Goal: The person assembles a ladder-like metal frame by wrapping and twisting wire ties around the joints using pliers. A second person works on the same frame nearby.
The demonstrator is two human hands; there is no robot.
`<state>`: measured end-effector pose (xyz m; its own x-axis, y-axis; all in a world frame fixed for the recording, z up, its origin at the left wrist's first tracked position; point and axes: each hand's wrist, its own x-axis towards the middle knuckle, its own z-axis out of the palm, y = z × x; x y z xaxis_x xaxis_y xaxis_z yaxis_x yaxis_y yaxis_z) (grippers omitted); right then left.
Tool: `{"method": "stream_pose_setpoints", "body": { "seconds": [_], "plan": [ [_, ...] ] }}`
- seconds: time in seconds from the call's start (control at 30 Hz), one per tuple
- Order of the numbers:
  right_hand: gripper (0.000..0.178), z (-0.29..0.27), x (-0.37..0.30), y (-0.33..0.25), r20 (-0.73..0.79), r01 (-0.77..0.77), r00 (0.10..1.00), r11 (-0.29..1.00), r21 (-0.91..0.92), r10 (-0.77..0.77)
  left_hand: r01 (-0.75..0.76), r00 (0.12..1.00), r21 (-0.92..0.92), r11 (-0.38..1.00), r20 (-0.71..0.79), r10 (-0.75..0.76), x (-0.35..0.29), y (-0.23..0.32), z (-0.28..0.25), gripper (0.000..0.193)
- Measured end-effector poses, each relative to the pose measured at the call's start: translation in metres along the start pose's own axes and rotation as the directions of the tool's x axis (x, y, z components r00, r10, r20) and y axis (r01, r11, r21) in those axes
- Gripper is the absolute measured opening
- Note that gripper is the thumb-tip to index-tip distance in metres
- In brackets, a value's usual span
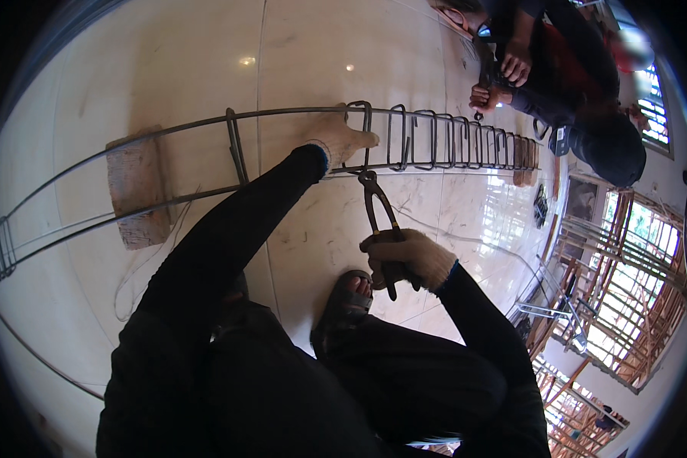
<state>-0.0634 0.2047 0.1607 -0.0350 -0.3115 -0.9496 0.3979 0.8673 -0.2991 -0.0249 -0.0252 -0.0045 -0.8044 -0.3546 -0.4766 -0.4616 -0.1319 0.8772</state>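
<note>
A long cage of steel rebar [183, 124] lies across in front of me, its thin bars joined by bent square stirrups. My left hand [339, 142], in a pale knitted glove, reaches over the near bar and is closed around a stirrup [369, 126]; some of its fingers are hidden. My right hand [416, 256], gloved too, grips the handles of a pair of pincers [373, 204]. The pincers point away from me, and their jaws meet the near bar at the foot of that stirrup. A lone stirrup [235, 145] leans on the bars further left.
Wooden blocks [139, 191] prop the cage at the left and far right. A loose wire [130, 286] curls on the tiled floor [313, 229]. At upper right, a co-worker [561, 84] in dark clothes crouches by the cage's far end. Wooden scaffolding [626, 282] stands beyond the openings at right.
</note>
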Motion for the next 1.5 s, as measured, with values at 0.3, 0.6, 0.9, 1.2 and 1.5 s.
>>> {"method": "stream_pose_setpoints", "body": {
  "seconds": [0.3, 0.6, 0.9, 1.2, 1.5],
  "plan": [
    [0.040, 0.003, 0.008, -0.001, -0.334, -0.096, 0.942, 0.940, -0.327, -0.020, -0.037, 0.999, -0.073, 0.997, -0.011, 0.036, 0.005, -0.006, 0.003, 0.105],
    [0.044, 0.020, 0.014, 0.011, -0.528, -0.345, 0.634, 0.404, -0.847, -0.565, -0.020, 0.999, -0.036, 0.999, -0.027, 0.019, 0.004, -0.003, 0.002, 0.099],
    [0.035, -0.023, 0.014, 0.015, -0.093, 0.138, 0.958, 0.720, -0.680, -0.272, -0.040, 0.998, -0.098, 0.994, -0.060, 0.035, 0.025, -0.026, 0.011, 0.091],
    [0.037, -0.006, 0.016, 0.014, -0.163, 0.018, 0.987, 1.000, 0.024, -0.014, -0.087, 0.995, -0.277, 0.957, -0.072, 0.070, 0.041, -0.044, 0.017, 0.088],
    [0.039, -0.014, 0.027, 0.031, -0.228, 0.090, 0.962, 0.962, -0.257, -0.151, -0.046, 0.996, -0.198, 0.979, -0.082, 0.030, 0.020, -0.017, 0.017, 0.069]
  ]
}}
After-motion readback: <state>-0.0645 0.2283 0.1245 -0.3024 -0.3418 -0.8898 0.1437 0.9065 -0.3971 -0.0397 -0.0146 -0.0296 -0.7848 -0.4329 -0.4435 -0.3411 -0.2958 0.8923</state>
